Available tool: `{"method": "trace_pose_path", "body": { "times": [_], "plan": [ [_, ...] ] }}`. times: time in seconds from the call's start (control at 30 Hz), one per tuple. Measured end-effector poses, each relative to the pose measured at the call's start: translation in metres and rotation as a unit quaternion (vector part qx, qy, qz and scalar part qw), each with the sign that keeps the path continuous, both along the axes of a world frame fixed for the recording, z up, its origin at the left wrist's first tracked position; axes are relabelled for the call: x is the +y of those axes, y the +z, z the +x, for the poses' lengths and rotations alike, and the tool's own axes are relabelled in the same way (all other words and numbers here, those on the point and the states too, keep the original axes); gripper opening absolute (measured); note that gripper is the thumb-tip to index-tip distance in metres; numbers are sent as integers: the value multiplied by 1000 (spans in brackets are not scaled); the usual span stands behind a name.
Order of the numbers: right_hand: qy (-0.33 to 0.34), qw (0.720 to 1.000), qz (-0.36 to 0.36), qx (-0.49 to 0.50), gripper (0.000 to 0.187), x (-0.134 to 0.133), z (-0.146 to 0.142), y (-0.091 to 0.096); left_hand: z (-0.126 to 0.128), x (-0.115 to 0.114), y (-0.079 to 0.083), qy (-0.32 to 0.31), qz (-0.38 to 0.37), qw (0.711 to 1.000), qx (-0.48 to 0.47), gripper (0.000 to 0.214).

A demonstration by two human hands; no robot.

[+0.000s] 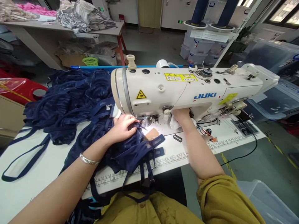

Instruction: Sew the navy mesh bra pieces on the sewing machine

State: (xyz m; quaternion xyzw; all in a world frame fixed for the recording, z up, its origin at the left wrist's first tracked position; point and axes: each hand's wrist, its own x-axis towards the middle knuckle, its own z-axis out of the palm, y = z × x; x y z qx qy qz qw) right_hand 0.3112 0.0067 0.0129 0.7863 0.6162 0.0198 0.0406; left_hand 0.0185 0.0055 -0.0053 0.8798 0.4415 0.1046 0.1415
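Note:
A white JUKI sewing machine (149,90) spans the middle of the view. My left hand (123,127) lies on a navy blue garment (130,152) close to the needle area, its fingers over the fabric and thumb apart. The garment's straps and hook tabs hang toward the table's front edge. My right hand (181,114) reaches under the machine's arm; its fingers are hidden there, beside a piece of white cloth (174,123). A black razor blade (177,137) lies on the table in front of it.
More navy garments (70,96) are heaped on the left of the table. Orange-handled scissors (206,132) lie right of my right arm. A measuring tape strip (173,158) runs along the front edge. A black cable (253,152) hangs at the right.

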Motion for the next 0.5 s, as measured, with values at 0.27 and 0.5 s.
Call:
{"method": "trace_pose_path", "body": {
  "times": [0.27, 0.5],
  "plan": [
    [-10, 1000, 10, -2, 40, -1, -1, 0, 7, -10, -2, -68, 70, 995, 32, 38],
    [-3, 1000, 11, 4, 40, -1, -2, 4, 9, -7, -5, 38, 10, 997, -62, 32]
  ]
}}
